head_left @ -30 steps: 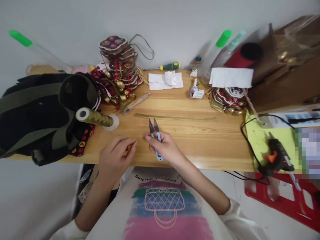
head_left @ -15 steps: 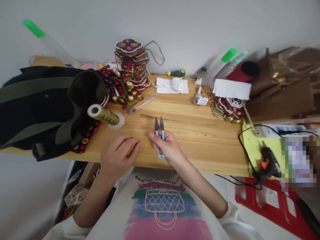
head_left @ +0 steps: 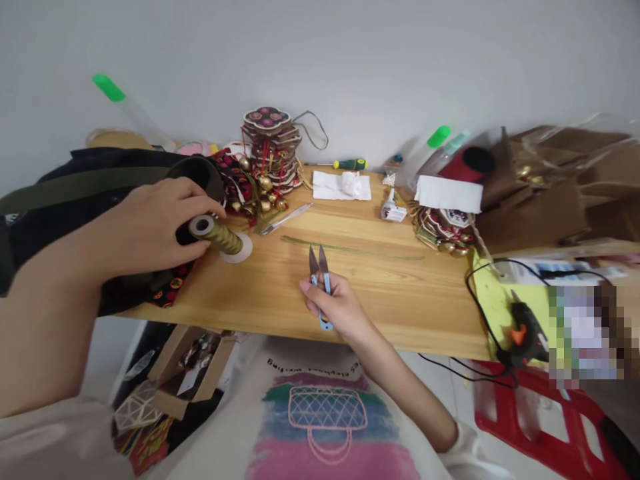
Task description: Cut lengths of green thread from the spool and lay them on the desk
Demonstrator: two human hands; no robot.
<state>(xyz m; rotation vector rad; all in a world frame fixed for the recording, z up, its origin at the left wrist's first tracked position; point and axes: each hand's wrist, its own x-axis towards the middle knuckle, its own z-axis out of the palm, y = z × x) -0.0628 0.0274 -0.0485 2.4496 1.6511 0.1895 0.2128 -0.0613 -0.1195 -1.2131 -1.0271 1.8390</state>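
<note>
My left hand is beside the spool of olive-gold thread, its thumb and fingers spread around the near end. Whether the fingertips touch the spool I cannot make out. The spool stands on its white base on the wooden table. In my right hand is a pair of thread snips with blue handles, blades apart and pointing away from me. Just beyond the blade tips, several thin olive threads lie stretched across the tabletop.
A dark bag lies at the left. Stacked decorated plaques with gold bells stand at the back, near a pen, a tissue and a screwdriver. At the right are a hot glue gun, its cable and cardboard boxes.
My left hand has moved from the table's front edge leftward and away from me to the thread spool, its fingers spreading. My right hand still holds the snips. The view has shifted slightly.
</note>
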